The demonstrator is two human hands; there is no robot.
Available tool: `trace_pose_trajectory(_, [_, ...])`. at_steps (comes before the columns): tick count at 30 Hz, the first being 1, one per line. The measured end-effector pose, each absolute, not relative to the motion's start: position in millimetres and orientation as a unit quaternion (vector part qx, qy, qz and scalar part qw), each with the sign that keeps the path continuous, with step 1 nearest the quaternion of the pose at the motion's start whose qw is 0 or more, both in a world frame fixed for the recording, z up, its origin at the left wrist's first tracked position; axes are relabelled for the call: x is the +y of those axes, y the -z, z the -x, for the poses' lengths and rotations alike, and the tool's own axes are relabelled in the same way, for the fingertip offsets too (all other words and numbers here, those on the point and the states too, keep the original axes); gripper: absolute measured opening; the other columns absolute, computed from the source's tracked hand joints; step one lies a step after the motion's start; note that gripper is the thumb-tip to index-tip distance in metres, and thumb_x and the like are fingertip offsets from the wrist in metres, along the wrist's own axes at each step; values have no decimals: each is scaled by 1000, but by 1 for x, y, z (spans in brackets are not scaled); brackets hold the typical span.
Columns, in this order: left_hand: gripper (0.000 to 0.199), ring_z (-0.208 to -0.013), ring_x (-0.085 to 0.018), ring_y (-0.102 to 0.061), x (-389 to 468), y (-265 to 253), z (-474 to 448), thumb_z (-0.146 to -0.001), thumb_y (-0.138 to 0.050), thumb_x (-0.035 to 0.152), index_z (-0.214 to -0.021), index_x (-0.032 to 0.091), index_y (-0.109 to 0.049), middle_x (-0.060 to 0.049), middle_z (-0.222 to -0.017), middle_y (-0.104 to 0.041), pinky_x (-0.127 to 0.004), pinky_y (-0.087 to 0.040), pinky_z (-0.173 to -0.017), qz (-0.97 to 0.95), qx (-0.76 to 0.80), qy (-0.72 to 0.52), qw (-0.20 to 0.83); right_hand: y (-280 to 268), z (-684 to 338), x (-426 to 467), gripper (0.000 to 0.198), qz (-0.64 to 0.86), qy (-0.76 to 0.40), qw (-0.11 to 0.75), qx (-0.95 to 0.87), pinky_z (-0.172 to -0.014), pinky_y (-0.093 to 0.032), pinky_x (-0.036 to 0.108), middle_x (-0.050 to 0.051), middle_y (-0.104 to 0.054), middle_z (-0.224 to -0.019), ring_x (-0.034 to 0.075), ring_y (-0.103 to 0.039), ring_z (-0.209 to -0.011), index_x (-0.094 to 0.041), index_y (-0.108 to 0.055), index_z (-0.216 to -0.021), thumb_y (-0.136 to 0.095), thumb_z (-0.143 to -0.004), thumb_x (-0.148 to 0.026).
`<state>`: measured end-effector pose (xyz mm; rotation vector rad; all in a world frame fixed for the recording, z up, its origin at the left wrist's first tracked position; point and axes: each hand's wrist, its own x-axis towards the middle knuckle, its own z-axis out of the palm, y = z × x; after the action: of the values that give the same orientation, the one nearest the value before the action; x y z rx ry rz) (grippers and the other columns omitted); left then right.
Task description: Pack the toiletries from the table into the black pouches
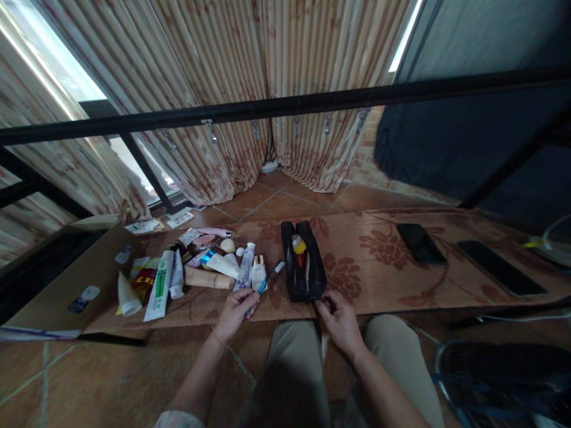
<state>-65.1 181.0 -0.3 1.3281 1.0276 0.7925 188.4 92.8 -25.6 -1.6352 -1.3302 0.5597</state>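
Observation:
A blue toothbrush with a pale head slants up and to the right, pinched in my left hand. At its right stands an unzipped black pouch, long and narrow. Inside it lie a yellow-capped item and something reddish. My right hand has its fingers closed on the pouch's near right corner. Just beyond my left hand are a small bottle with a gold cap and a white tube.
Several cosmetics and tubes are heaped on the left, among them a white-green tube and a beige tube. A cardboard box stands at far left. Two dark phones lie on the right of the patterned tablecloth.

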Motion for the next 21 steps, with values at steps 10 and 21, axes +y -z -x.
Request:
trace_pose_trajectory(10, [30, -43, -5, -37, 181, 1, 67, -74, -68, 41, -66, 16, -54, 6, -48, -46, -20, -27, -45, -554, 441, -356, 610, 26, -189, 93, 16, 665, -229, 462, -541, -62, -40, 27, 0, -52, -70, 16, -52, -64, -18, -62, -82, -54, -84, -31])
trace_pose_trajectory(21, [28, -43, -5, -36, 180, -3, 64, -72, -69, 40, -67, 16, -55, 7, -48, -46, -19, -27, -45, -549, 455, -354, 605, 27, -190, 92, 16, 670, -226, 453, -543, -62, -40, 26, 0, -51, -69, 15, -52, -64, -18, -62, -82, -54, -84, -31])
